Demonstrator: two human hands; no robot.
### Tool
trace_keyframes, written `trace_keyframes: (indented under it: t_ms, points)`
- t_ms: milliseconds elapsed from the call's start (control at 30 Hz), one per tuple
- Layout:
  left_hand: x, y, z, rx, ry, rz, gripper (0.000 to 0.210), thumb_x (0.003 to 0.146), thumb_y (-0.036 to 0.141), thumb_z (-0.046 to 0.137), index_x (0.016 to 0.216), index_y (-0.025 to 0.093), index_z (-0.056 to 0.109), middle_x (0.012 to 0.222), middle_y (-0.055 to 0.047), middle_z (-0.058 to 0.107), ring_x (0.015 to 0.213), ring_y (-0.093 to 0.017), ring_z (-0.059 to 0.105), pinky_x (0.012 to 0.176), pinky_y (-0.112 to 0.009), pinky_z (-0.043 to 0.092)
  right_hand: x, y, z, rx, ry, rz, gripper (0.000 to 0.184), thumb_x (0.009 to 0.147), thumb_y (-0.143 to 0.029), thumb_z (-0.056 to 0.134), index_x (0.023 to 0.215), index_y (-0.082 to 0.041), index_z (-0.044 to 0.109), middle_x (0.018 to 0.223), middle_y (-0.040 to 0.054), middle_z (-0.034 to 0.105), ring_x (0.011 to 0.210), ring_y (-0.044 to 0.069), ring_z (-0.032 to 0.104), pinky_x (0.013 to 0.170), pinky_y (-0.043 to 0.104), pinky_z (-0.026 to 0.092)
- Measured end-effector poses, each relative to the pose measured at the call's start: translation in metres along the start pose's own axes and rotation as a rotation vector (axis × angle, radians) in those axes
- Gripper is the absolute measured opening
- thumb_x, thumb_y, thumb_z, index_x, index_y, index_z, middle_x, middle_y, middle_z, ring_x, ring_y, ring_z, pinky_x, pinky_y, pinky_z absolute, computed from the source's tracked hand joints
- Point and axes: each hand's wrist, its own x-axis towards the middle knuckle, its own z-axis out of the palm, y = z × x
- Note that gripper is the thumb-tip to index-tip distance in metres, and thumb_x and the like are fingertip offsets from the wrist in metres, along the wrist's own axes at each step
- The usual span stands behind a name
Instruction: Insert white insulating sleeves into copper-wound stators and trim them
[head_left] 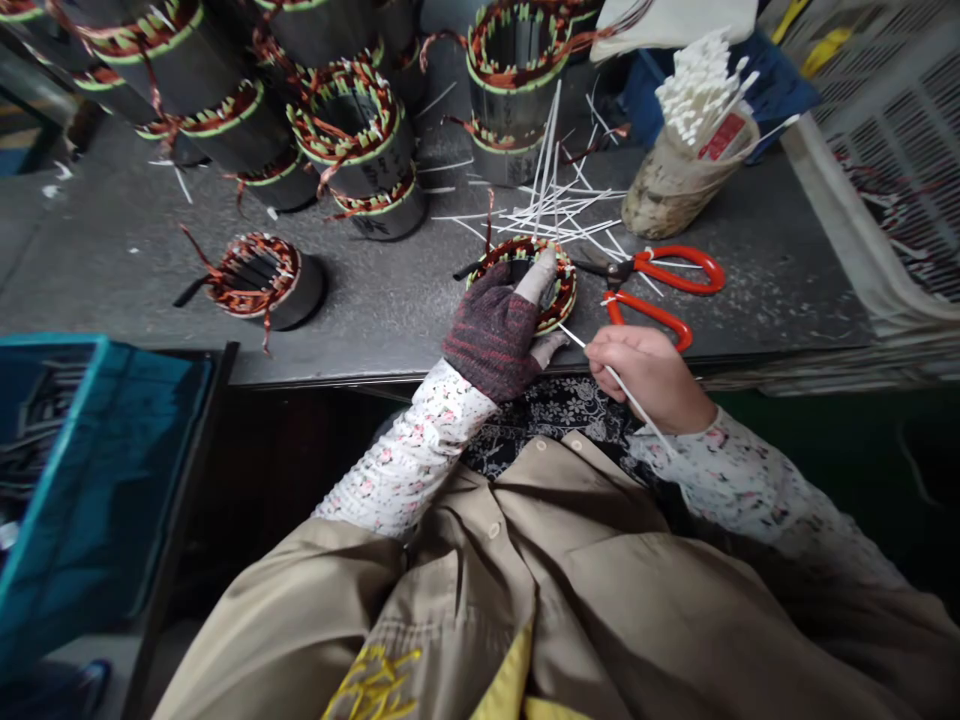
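A motor stator (568, 300) with copper windings and a pale green rim sits near the bench's front edge. My left hand (499, 325), in a dark knitted glove with wrapped fingertips, is closed around its near left side, the index finger laid over the ring. In my right hand (641, 370), bare, a thin white cord (575, 338) is pinched between thumb and fingers. The cord's far end meets the stator's near rim, and its tail runs back over the wrist. Red-handled scissors (675, 262) lie opened just right of the stator.
Loose white cords (559, 212) are scattered behind the stator. A tub (660, 190) packed with white cords stands at the right, beside a white plastic crate (817, 190). Stacked stators (356, 140) fill the back left; a single stator (289, 290) stands nearer. A blue bin (97, 400) is at the far left.
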Motion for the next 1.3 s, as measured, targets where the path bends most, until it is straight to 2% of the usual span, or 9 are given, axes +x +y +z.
trace_keyframes:
  t_ms: [167, 367, 567, 633, 733, 800, 1000, 1200, 1300]
  points:
    - [0.001, -0.001, 0.001, -0.017, -0.031, -0.009, 0.073, 0.091, 0.043, 0.059, 0.151, 0.011, 0.032, 0.114, -0.015, 0.069, 0.123, -0.032, 0.063, 0.116, -0.054, 0.043, 0.018, -0.002, 0.011, 0.021, -0.031, -0.011, 0.037, 0.076, -0.036, 0.075, 0.055, -0.020, 0.049, 0.040, -0.0069, 0.041, 0.032, 0.004, 0.031, 0.029, 0.018, 0.021]
    - [-0.002, -0.002, -0.001, -0.021, 0.052, 0.034, 0.067, 0.095, 0.042, 0.056, 0.151, 0.014, 0.030, 0.133, -0.016, 0.063, 0.130, -0.029, 0.060, 0.115, -0.049, 0.048, 0.023, 0.001, -0.003, -0.074, -0.058, -0.002, 0.046, 0.064, -0.049, 0.088, 0.077, -0.018, 0.056, 0.053, -0.0024, 0.061, 0.038, 0.008, 0.053, 0.037, 0.020, 0.041]
    - [-0.006, -0.002, 0.011, -0.411, 0.117, -0.090, 0.061, 0.104, 0.044, 0.040, 0.157, 0.020, 0.018, 0.151, -0.016, 0.050, 0.122, -0.019, 0.067, 0.099, -0.034, 0.060, 0.031, 0.013, 0.006, -0.014, 0.020, -0.214, 0.049, 0.070, -0.054, 0.082, 0.081, -0.023, 0.047, 0.055, -0.0064, 0.061, 0.041, 0.009, 0.058, 0.039, 0.019, 0.043]
    - [-0.005, -0.001, 0.012, -0.485, 0.169, -0.095, 0.053, 0.105, 0.042, 0.042, 0.151, 0.018, 0.032, 0.144, -0.015, 0.056, 0.115, -0.018, 0.070, 0.097, -0.034, 0.061, 0.031, 0.016, 0.010, 0.013, 0.015, -0.261, 0.044, 0.078, -0.059, 0.073, 0.083, -0.023, 0.049, 0.055, -0.0060, 0.061, 0.040, 0.010, 0.058, 0.039, 0.020, 0.043]
    - [-0.002, 0.001, 0.007, -0.376, 0.181, -0.062, 0.027, 0.102, 0.036, 0.052, 0.123, 0.022, 0.063, 0.119, -0.006, 0.072, 0.112, -0.018, 0.071, 0.107, -0.040, 0.056, 0.019, 0.017, 0.008, 0.014, 0.046, -0.356, 0.039, 0.090, -0.061, 0.057, 0.091, -0.022, 0.060, 0.063, -0.0016, 0.068, 0.049, 0.013, 0.064, 0.046, 0.025, 0.050]
    - [-0.001, 0.002, 0.003, -0.292, 0.175, -0.048, 0.020, 0.100, 0.033, 0.056, 0.110, 0.024, 0.070, 0.108, -0.003, 0.076, 0.113, -0.018, 0.070, 0.109, -0.042, 0.054, 0.008, 0.015, 0.004, -0.108, 0.105, -0.455, 0.038, 0.093, -0.058, 0.055, 0.092, -0.022, 0.065, 0.067, -0.0004, 0.069, 0.055, 0.013, 0.066, 0.052, 0.026, 0.053]
    - [0.000, 0.003, 0.000, -0.220, 0.176, -0.073, 0.023, 0.101, 0.038, 0.056, 0.110, 0.024, 0.072, 0.104, -0.002, 0.078, 0.110, -0.018, 0.070, 0.104, -0.042, 0.056, 0.001, 0.000, 0.000, -0.567, 0.166, -0.636, 0.034, 0.097, -0.044, 0.051, 0.076, -0.021, 0.066, 0.056, -0.0030, 0.056, 0.049, 0.010, 0.050, 0.052, 0.027, 0.041]
    - [0.000, -0.002, -0.001, -0.290, 0.176, 0.020, 0.024, 0.100, 0.033, 0.056, 0.116, 0.021, 0.068, 0.108, -0.004, 0.078, 0.104, -0.017, 0.073, 0.114, -0.048, 0.051, 0.021, -0.004, 0.000, -0.788, 0.183, -0.554, 0.035, 0.089, -0.040, 0.058, 0.059, -0.021, 0.056, 0.047, -0.0044, 0.043, 0.047, 0.010, 0.040, 0.051, 0.027, 0.028]
    - [0.000, -0.003, 0.001, -0.299, 0.134, -0.001, 0.023, 0.099, 0.033, 0.057, 0.118, 0.025, 0.068, 0.109, -0.004, 0.078, 0.105, -0.018, 0.073, 0.116, -0.049, 0.049, 0.017, -0.008, -0.002, -0.729, 0.144, -0.561, 0.034, 0.088, -0.041, 0.058, 0.060, -0.021, 0.058, 0.047, -0.0045, 0.044, 0.046, 0.010, 0.039, 0.049, 0.026, 0.028]
